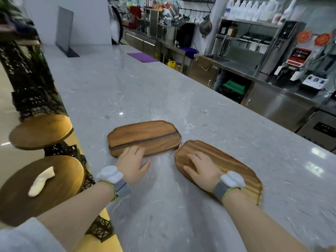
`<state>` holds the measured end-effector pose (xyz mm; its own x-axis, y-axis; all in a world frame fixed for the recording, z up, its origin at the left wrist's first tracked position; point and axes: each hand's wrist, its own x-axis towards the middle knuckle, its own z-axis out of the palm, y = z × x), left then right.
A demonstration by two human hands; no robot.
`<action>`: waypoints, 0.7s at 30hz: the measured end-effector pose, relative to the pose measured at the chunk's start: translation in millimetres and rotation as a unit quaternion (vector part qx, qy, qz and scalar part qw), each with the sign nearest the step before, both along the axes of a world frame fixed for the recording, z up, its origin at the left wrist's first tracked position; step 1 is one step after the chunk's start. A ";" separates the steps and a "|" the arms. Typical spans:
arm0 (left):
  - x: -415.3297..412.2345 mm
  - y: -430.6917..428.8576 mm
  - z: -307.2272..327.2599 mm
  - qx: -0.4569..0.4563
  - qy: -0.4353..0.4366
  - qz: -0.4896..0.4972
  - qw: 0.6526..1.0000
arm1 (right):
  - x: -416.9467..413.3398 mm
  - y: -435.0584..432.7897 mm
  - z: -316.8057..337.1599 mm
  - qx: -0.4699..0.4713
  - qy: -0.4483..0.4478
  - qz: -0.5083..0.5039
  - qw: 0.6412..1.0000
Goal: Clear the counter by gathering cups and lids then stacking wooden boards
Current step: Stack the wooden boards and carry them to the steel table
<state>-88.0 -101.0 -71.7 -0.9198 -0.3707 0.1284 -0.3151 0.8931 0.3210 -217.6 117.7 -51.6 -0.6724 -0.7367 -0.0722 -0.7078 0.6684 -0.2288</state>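
Two wooden boards lie flat and side by side on the grey marble counter [163, 91]. The left wooden board [145, 135] is darker with a dark stripe; my left hand [131, 163] rests on its near edge, fingers on top and thumb off the edge. The right wooden board [231, 164] is lighter and lies at an angle; my right hand [200, 167] lies flat on its near left part with fingers spread. The boards nearly touch at their corners. No cups or lids are in view.
A purple cloth [142, 57] and a grey upright stand [64, 31] sit far back on the counter. Two round wooden stools [41, 131] stand to the left, the nearer one [60, 182] bearing a white cloth [41, 180]. Steel kitchen units with machines run along the right.
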 end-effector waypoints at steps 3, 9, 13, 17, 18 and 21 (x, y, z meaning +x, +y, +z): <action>5.6 -22.7 -0.2 -0.015 0.005 0.047 0.999 | -8.0 -22.2 -0.6 -0.003 0.018 0.002 1.000; 6.8 -56.0 -9.6 0.004 0.018 0.116 0.993 | -24.9 -61.2 -3.5 -0.010 -0.013 -0.006 1.000; 1.3 -69.2 -16.6 0.032 0.018 0.147 0.988 | -39.0 -86.2 -6.5 0.000 -0.037 -0.023 0.999; -9.3 -74.9 -27.9 0.077 0.029 0.185 0.979 | -50.0 -107.7 -11.0 0.028 -0.051 -0.058 0.997; -13.6 -76.8 -29.8 0.088 0.033 0.193 0.977 | -53.7 -114.1 -12.6 0.032 -0.054 -0.065 0.996; -21.6 -77.4 -32.7 0.088 0.031 0.211 0.973 | -61.7 -125.9 -15.3 0.042 -0.050 -0.085 0.994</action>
